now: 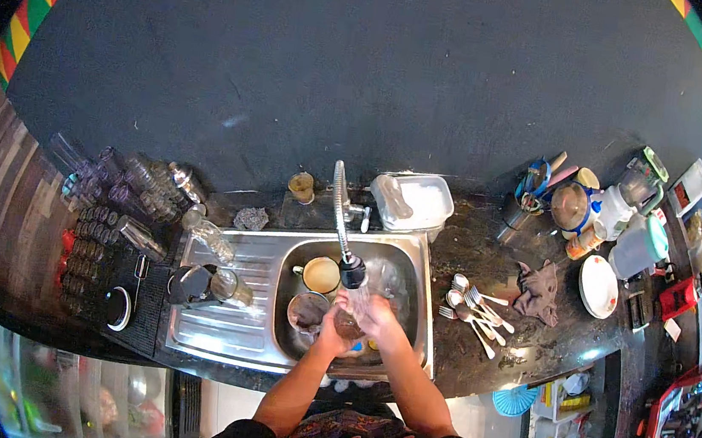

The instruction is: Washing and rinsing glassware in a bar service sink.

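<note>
Both my hands are inside the steel sink (pixel 285 285), under the black spray head (pixel 351 271) of a coiled tap, with water running over them. My left hand (pixel 334 335) grips a brownish, rounded vessel (pixel 348 326), perhaps a glass or small bowl; its exact kind is hard to make out. My right hand (pixel 377 316) is closed against its upper right side, its fingertips partly hidden by water. A cream-coloured mug (pixel 321 275) and a second cup (pixel 307 311) sit at the left of the basin.
Glass jars (pixel 231 287) stand on the ribbed drainboard (pixel 211 328) at left, with many glasses beyond. Behind the tap is a white plastic tub (pixel 421 205). Right of the sink lie spoons and forks (pixel 478 311), a grey cloth (pixel 537 290) and a white plate (pixel 598 286).
</note>
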{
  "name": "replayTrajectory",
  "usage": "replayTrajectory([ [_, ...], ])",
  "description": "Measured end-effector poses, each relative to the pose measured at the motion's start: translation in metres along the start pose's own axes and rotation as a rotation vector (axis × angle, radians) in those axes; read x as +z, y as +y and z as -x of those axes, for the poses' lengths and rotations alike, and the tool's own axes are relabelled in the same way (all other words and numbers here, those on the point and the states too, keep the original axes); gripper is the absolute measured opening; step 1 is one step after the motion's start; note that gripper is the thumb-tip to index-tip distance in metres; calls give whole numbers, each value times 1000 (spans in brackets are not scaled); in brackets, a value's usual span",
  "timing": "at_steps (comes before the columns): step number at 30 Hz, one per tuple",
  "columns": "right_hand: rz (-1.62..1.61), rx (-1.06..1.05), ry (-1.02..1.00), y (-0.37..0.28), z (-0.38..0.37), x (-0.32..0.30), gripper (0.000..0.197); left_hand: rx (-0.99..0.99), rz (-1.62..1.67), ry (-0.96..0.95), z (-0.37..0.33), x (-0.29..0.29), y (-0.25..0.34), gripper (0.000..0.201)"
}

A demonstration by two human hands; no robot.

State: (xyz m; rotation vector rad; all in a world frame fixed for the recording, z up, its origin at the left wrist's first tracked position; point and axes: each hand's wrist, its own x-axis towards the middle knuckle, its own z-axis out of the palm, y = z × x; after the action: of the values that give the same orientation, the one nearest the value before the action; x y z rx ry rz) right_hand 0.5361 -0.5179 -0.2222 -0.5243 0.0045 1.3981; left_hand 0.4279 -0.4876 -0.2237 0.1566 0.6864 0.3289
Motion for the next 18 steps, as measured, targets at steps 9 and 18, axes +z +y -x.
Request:
replayTrajectory([
  [9, 1283, -551, 565, -41, -23, -69, 35, 37, -143, -9, -44, 8, -18, 35],
  [18, 815, 35, 268, -100, -72, -32, 25, 73, 381, 19, -35, 49, -22, 46],
])
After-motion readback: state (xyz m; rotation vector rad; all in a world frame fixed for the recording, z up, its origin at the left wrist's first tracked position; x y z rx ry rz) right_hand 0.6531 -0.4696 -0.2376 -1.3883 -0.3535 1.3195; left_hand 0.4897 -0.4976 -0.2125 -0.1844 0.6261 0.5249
